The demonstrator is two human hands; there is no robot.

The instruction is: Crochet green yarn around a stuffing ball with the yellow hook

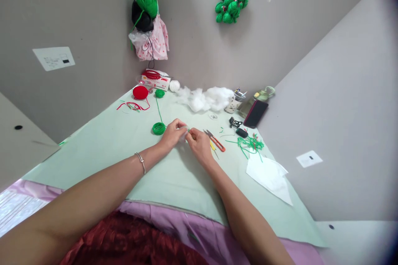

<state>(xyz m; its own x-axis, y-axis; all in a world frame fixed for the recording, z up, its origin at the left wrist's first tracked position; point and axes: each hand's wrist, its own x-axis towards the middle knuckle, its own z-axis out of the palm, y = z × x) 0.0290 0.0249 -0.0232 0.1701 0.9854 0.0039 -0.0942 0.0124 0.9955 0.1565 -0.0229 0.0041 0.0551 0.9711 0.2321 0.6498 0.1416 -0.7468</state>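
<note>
- Two bare hands, the left hand and the right hand, met at the centre of the frame over a pale green worktop.
- Each grip was narrow, fingertips pinched about a small pale piece between them; such closeness probably kept it steady for fine handling. Fingers hid most of it, so its shape could not be made out.
- A green yarn coil lay just left of the left hand, likely for slack within reach, its strand running up to a small green ball.
- Red-handled snips and a yellow-handled tool lay beside the right hand, presumably for quick picking up.
- White stuffing sat at the worktop's back edge, perhaps to leave working room.
- Green yarn scraps lay right of centre, seemingly pushed aside, partly by a white sheet.
</note>
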